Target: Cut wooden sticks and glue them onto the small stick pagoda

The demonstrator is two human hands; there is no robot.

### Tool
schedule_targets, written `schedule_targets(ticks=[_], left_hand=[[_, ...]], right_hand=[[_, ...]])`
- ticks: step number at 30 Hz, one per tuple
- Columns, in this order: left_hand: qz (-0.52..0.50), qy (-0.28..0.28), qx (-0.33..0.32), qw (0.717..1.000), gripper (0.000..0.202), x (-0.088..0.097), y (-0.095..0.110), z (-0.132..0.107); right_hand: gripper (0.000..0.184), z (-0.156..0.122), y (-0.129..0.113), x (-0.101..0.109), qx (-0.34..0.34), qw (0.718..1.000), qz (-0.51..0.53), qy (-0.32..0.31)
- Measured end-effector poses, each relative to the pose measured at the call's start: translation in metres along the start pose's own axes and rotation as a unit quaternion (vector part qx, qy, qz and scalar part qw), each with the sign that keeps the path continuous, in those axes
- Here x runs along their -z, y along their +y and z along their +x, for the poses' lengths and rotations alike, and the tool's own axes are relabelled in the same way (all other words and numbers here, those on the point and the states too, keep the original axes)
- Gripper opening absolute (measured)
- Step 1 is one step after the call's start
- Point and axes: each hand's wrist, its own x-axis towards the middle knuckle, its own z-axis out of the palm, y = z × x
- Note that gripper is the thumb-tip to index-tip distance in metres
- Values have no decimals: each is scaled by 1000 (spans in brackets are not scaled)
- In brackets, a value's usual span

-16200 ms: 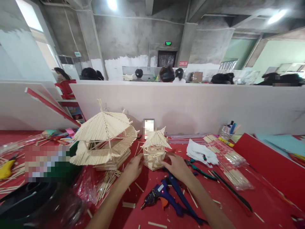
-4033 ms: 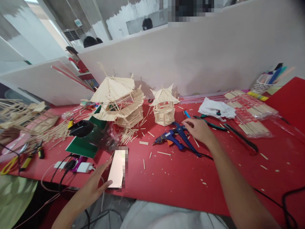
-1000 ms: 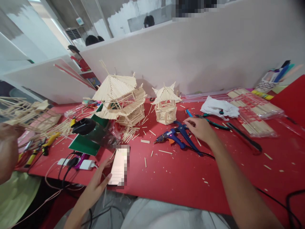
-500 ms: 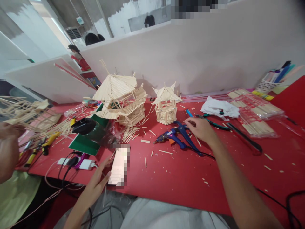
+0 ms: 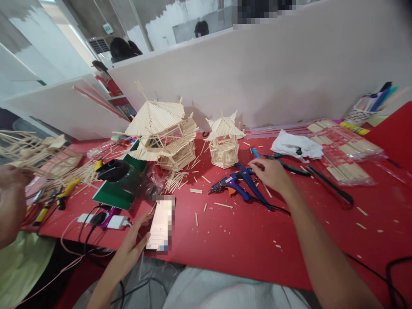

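My left hand (image 5: 131, 244) rests at the left edge of a phone (image 5: 161, 223) near the table's front edge. Its fingers are outstretched and apart, touching the phone's side. The screen is lit and partly blurred out. My right hand (image 5: 268, 171) lies by the far end of a blue hand tool (image 5: 254, 184), fingers bent together; whether anything is between them is hidden. Beside that tool lies a blue glue gun (image 5: 228, 182) with an orange trigger. Behind them stand a small stick pavilion (image 5: 224, 146) and a larger two-roofed one (image 5: 161, 128).
A dark bottle (image 5: 125, 176) leans by a green box (image 5: 114, 195). A power strip (image 5: 106, 219) with cables sits front left. Green-handled pliers (image 5: 292, 167), white tissue (image 5: 296, 146) and stick packs (image 5: 347, 150) lie right. Another person's hand (image 5: 13, 201) is at far left.
Both my hands, the phone and the tools keep their places. A head behind the partition has shifted slightly.
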Motion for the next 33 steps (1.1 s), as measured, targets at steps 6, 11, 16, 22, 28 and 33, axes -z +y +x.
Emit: schedule_targets(ticks=[6,11,16,22,28,33], left_hand=[[24,12,-3,1000,55,-1,6,-1],[20,-3,-7,1000,55,1,7,-2],[10,-12,-6,1000,56,2,4,-3],[13,12,-7,1000,56,-3,6,-1],[7,14,5,1000,54,-3,6,-2],[27,26,0,999,55,-7,8,-2]], right_hand=[[23,0,-1,0,-3,1000,3,-1],[22,0,0,0,3,1000,-1,2],[23,0,0,-1,-2,1000,0,-1],[23,0,0,-1,-2,1000,3,1],[23,0,0,0,0,1000,4,0],[24,0,0,0,-4,1000,3,-2]])
